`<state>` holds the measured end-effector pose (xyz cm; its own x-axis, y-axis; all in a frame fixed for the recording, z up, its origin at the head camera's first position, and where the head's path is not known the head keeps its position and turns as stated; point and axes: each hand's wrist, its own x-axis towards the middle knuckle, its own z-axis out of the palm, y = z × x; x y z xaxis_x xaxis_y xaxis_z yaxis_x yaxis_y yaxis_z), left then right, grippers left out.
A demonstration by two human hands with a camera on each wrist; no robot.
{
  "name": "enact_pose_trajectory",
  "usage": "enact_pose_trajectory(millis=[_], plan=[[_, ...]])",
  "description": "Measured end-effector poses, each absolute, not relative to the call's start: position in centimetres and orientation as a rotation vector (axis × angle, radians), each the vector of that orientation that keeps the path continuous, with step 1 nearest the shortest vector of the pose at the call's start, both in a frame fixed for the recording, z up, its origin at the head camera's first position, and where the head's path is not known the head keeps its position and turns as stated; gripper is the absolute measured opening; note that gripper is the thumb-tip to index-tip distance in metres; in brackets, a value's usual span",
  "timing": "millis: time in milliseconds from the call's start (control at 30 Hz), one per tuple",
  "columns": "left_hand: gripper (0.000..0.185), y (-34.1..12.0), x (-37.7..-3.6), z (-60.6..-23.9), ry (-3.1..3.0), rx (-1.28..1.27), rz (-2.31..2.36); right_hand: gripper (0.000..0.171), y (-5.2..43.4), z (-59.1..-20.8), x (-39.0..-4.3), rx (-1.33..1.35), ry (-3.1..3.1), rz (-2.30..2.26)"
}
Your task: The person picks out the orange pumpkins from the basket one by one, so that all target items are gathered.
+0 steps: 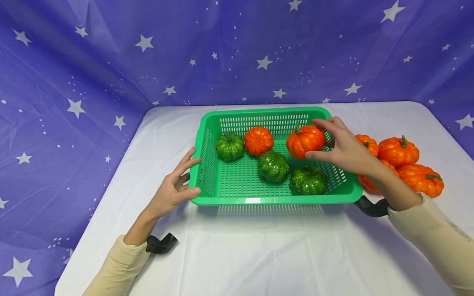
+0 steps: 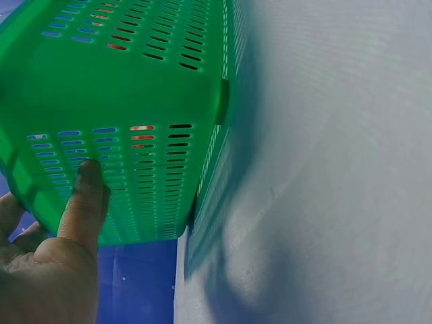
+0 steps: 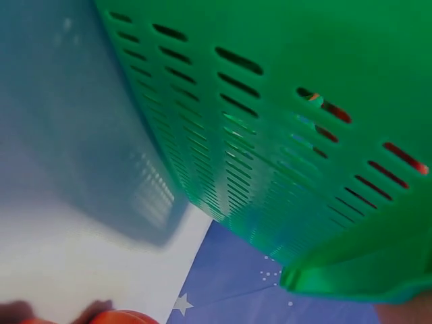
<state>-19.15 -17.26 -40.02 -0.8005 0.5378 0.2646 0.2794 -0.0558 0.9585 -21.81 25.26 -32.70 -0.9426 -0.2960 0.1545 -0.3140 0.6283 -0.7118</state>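
Loading step: right hand (image 1: 346,150) grips orange pumpkin (image 1: 305,141) over basket (image 1: 259,200); left hand (image 1: 174,187), fingers straight, apparently steadies rim. Next: careful lowering between pumpkins.

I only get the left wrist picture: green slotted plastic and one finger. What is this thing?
Observer: A green basket on a white table; the left hand rests against its left wall.
Operator: What's the orange behind the slots?
Observer: Toy pumpkins. The right hand holds an orange pumpkin over the basket.
Operator: Any others?
Observer: Inside lie three green pumpkins and another orange one; more orange ones sit on the table to its right.
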Motion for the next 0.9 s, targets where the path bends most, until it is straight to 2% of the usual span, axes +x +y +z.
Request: enact_pose_trajectory(millis=[167,500,733,900], plan=[[0.068,-17.3,-19.2,-40.0,2.035,0.9,1.948,0.072,25.5,-32.2,-21.2,0.522,-2.797,1.302],[0.068,-17.4,-19.2,-40.0,2.006,0.885,1.969,0.072,26.0,-31.7,-20.0,0.622,-2.735,1.494],[0.068,-17.3,-19.2,-40.0,2.008,0.891,1.973,0.088,26.7,-31.4,-18.9,0.574,-2.777,1.387],[0.068,-17.4,-19.2,-40.1,2.032,0.89,1.964,0.082,27.6,-31.3,-17.9,0.526,-2.799,1.253]])
